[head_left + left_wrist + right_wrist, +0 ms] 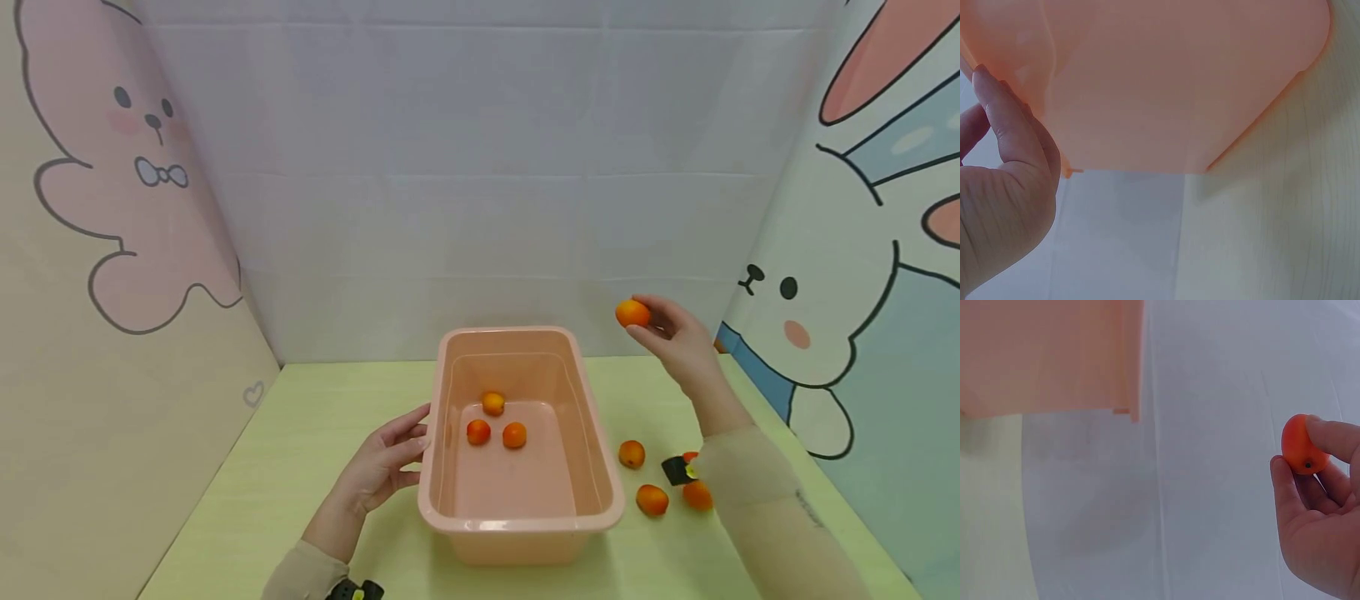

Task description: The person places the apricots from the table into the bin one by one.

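A pale yellow-green table (360,383) with faint wood grain runs back to a greyish-white rear wall (420,167), crossed by horizontal and vertical creases; it may be hung cloth, though the texture is too soft to be sure. The cream left wall (75,400) carries a pink cartoon animal (161,242) with a bow tie and a small outlined heart. The right wall (900,517) shows a white cartoon rabbit (832,292) and pale blue areas. Light falls softly.
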Tool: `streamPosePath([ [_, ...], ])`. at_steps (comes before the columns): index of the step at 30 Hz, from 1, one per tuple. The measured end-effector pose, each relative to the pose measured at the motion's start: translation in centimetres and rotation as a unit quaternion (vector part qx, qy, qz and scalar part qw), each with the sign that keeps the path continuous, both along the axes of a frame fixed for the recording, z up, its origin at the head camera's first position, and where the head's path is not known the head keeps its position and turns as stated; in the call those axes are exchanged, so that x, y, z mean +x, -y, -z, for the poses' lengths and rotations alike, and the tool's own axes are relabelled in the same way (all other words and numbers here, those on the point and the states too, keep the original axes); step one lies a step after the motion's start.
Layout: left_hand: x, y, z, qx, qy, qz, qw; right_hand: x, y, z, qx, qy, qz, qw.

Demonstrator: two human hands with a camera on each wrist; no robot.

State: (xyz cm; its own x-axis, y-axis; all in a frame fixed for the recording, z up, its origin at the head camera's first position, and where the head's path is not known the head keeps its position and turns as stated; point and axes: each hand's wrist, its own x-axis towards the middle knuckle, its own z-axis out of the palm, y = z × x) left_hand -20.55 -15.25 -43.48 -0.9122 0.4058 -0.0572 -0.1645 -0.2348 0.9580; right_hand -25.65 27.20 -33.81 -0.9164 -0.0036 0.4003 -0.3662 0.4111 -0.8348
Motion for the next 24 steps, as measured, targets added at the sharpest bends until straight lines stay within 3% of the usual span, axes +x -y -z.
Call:
streamPosePath([
  [6, 0.0, -0.1, 0.0, 0.0, 0.005, -0.007, 1.0, -0.7, 2.8, -2.4, 0.004, -0.014, -0.027, 0.9995],
  [14, -0.1, -0.1, -0.1, -0.006, 0.007, -0.008, 0.9999, -1.6, 6.2, -4.3, 0.003, -0.033, -0.069, 0.997],
  [24, -0.2, -0.2, 0.1, -0.01, 0.009, -0.01, 0.9999, -2.2, 10.3, -4.2, -0.011, -0.016, -0.108, 0.994],
])
